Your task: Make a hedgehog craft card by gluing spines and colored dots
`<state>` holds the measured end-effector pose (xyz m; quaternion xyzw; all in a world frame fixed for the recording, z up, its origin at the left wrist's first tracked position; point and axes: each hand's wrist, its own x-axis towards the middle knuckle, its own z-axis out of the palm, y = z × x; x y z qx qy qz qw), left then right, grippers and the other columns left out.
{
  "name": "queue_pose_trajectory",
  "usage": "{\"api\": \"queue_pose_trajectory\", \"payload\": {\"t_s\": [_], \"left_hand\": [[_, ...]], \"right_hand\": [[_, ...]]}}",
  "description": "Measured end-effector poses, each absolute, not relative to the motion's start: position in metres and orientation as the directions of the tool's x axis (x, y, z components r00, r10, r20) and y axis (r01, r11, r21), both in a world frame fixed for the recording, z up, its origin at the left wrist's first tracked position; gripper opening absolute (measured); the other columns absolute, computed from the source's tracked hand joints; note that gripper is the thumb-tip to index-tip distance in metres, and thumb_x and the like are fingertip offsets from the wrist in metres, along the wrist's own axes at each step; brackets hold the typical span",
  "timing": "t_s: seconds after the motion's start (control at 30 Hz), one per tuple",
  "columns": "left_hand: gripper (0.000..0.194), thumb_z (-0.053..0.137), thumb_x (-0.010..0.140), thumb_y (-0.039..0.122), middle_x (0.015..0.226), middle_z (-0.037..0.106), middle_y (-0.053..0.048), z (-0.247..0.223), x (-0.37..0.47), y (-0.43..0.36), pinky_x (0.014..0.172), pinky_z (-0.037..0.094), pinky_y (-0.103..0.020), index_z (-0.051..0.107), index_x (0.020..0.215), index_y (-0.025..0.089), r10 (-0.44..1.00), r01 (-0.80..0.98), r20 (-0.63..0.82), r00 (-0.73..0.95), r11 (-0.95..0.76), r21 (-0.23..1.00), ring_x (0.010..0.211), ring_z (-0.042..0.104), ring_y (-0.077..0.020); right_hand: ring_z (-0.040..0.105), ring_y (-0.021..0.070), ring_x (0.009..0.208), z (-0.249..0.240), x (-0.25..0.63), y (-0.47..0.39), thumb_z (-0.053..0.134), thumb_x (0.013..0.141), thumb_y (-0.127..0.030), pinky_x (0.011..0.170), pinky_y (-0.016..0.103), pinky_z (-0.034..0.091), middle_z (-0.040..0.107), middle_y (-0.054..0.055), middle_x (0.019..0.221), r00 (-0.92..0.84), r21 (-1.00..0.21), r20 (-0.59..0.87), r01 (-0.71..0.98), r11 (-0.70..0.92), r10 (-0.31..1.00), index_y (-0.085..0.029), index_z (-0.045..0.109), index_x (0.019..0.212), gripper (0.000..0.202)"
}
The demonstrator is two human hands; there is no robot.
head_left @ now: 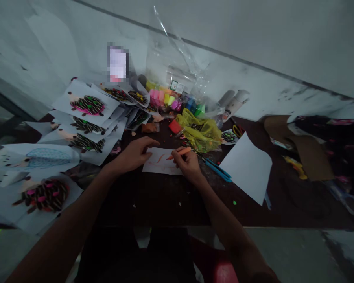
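A small white sheet of paper (162, 167) lies on the dark table and bears an orange curved stroke and fainter marks. My right hand (188, 163) is closed around an orange marker (182, 151), its lower end close to the paper. At the sheet's left edge rests my left hand (137, 153), fingers stretched out and holding nothing. Blue-handled scissors (216, 169) lie just right of my right hand. Behind the sheet sits a crumpled yellow plastic bag (200, 131) with dark seeds in it.
Stacked hedgehog pictures (87, 104) covered in seeds fill the table's left side. Coloured clay packs (168, 98) stand in a clear bag by the wall. A larger white sheet (249, 167) lies to the right, with brown cardboard (311, 157) beyond it.
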<state>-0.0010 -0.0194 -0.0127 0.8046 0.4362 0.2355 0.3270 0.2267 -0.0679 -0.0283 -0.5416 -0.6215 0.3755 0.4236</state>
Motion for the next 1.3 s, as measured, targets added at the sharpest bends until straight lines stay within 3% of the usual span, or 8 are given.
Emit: {"api": "queue_pose_trajectory", "payload": {"t_s": [0.13, 0.27, 0.43, 0.73, 1.0, 1.3], "left_hand": [[0.06, 0.069, 0.073, 0.025, 0.138, 0.064, -0.01, -0.01, 0.005, -0.016, 0.111, 0.046, -0.044, 0.062, 0.133, 0.02, 0.742, 0.536, -0.011, 0.67, -0.474, 0.698, 0.128, 0.058, -0.03], [0.068, 0.074, 0.07, 0.022, 0.141, 0.06, -0.01, -0.02, 0.004, -0.014, 0.114, 0.042, -0.045, 0.059, 0.136, 0.022, 0.683, 0.514, -0.051, 0.729, -0.496, 0.7, 0.133, 0.053, -0.0314], [0.068, 0.076, 0.073, 0.025, 0.144, 0.057, -0.011, -0.032, -0.003, -0.011, 0.116, 0.038, -0.047, 0.056, 0.138, 0.021, 0.668, 0.489, -0.054, 0.742, -0.485, 0.725, 0.137, 0.049, -0.0327], [0.068, 0.074, 0.075, 0.026, 0.145, 0.055, -0.01, -0.033, -0.004, -0.011, 0.117, 0.036, -0.047, 0.054, 0.14, 0.021, 0.66, 0.463, -0.042, 0.75, -0.48, 0.745, 0.136, 0.047, -0.0308], [0.068, 0.073, 0.076, 0.024, 0.144, 0.055, -0.01, -0.031, -0.003, -0.013, 0.116, 0.036, -0.048, 0.053, 0.141, 0.022, 0.65, 0.452, -0.017, 0.76, -0.51, 0.732, 0.135, 0.048, -0.0322], [0.069, 0.074, 0.077, 0.025, 0.145, 0.055, -0.009, -0.031, -0.003, -0.013, 0.116, 0.037, -0.042, 0.052, 0.143, 0.021, 0.653, 0.477, -0.032, 0.757, -0.518, 0.711, 0.137, 0.047, -0.0298]], "right_hand": [[0.057, 0.0113, 0.05, -0.023, 0.227, -0.066, 0.063, 0.089, -0.05, 0.048, 0.022, 0.043, 0.066, 0.0, 0.066, -0.064, -0.944, 0.096, 0.311, 0.111, 0.993, -0.02, 0.065, 0.084, 0.031], [0.058, 0.0113, 0.057, -0.012, 0.226, -0.063, 0.062, 0.089, -0.04, 0.052, 0.022, 0.043, 0.067, 0.001, 0.073, -0.14, -0.906, 0.132, 0.385, 0.177, 0.981, -0.019, 0.067, 0.083, 0.023], [0.053, 0.011, 0.055, -0.018, 0.219, -0.07, 0.06, 0.089, -0.034, 0.053, 0.023, 0.04, 0.06, -0.002, 0.064, -0.091, -0.873, 0.179, 0.444, 0.201, 0.98, -0.021, 0.061, 0.076, 0.018], [0.062, 0.0137, 0.062, -0.026, 0.212, -0.076, 0.058, 0.092, -0.034, 0.061, 0.026, 0.047, 0.067, 0.001, 0.07, -0.089, -0.845, 0.268, 0.456, 0.278, 0.959, -0.021, 0.065, 0.076, 0.022], [0.064, 0.0137, 0.063, -0.026, 0.207, -0.078, 0.056, 0.094, -0.032, 0.059, 0.024, 0.048, 0.069, 0.002, 0.071, -0.121, -0.821, 0.25, 0.5, 0.277, 0.961, -0.02, 0.07, 0.081, 0.022], [0.06, 0.0137, 0.059, -0.027, 0.213, -0.075, 0.057, 0.092, -0.033, 0.058, 0.025, 0.046, 0.064, 0.0, 0.066, -0.089, -0.785, 0.276, 0.554, 0.278, 0.957, -0.022, 0.062, 0.074, 0.022]]}}
